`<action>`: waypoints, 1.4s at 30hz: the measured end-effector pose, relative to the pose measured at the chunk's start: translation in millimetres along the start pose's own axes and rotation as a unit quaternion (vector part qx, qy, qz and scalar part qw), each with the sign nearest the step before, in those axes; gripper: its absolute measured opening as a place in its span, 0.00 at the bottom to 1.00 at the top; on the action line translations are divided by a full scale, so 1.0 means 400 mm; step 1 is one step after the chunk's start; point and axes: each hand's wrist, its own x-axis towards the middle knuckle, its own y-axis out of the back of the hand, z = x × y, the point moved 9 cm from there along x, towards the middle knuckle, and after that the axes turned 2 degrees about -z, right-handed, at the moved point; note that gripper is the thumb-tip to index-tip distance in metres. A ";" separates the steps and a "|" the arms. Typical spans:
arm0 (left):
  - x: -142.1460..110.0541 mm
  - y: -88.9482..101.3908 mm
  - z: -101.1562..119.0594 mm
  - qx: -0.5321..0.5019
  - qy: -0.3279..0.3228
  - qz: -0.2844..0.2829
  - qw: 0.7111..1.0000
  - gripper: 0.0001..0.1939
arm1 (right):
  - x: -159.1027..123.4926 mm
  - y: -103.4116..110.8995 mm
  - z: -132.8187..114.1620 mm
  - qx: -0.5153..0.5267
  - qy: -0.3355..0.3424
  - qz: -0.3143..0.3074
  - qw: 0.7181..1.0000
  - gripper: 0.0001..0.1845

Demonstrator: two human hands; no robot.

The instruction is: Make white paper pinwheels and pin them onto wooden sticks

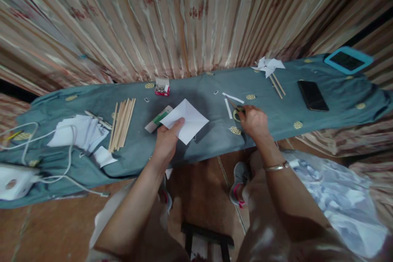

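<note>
My left hand (167, 141) pinches a white paper square (192, 120) by its near left corner, thumb on top, and holds it over the table. Faint crease lines cross the sheet. My right hand (254, 120) is closed on the yellow-green handles of a pair of scissors (237, 114), whose blades point away to the left. Two narrow white paper strips (229, 108) lie beside the blades. Partly under the paper square is a flat green-and-white packet (159, 118). Some of my right fingers are hidden behind the hand.
On the cloth-covered table (208, 86) lie a red box of small metal pieces (162, 89), wooden sticks (123, 125), paper sheets (76, 131), a white cable (70, 151), paper pinwheels on sticks (268, 66), a black phone (313, 95) and a blue-framed tablet (348, 60). A curtain (184, 20) hangs behind.
</note>
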 end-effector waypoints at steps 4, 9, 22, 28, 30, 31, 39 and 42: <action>0.019 0.000 0.016 0.001 -0.029 0.005 1.000 0.22 | -0.007 -0.002 -0.011 -0.003 -0.006 -0.017 1.000 0.19; 0.025 -0.004 0.031 -0.019 -0.035 0.015 0.999 0.18 | -0.019 -0.001 -0.005 -0.017 -0.029 -0.055 0.998 0.15; 0.028 -0.059 0.013 -0.053 0.003 0.040 0.998 0.10 | -0.116 -0.062 -0.085 0.757 -0.157 -0.138 0.619 0.24; 0.030 -0.102 -0.058 0.004 -0.001 -0.002 1.000 0.16 | -0.078 -0.072 -0.170 0.808 -0.155 -0.108 0.559 0.25; 0.029 -0.114 -0.069 0.043 -0.013 -0.015 0.999 0.17 | -0.065 -0.078 -0.163 0.810 -0.180 -0.088 0.551 0.24; 0.028 -0.120 -0.073 0.056 -0.015 -0.023 0.998 0.17 | -0.060 -0.082 -0.159 0.809 -0.194 -0.083 0.549 0.24; 0.053 -0.106 -0.076 0.097 0.006 -0.033 0.995 0.15 | -0.030 -0.079 -0.131 0.779 -0.179 -0.074 0.596 0.22; 0.078 -0.078 -0.047 0.087 -0.009 -0.010 0.996 0.16 | -0.048 -0.068 -0.153 0.749 -0.111 -0.099 0.645 0.24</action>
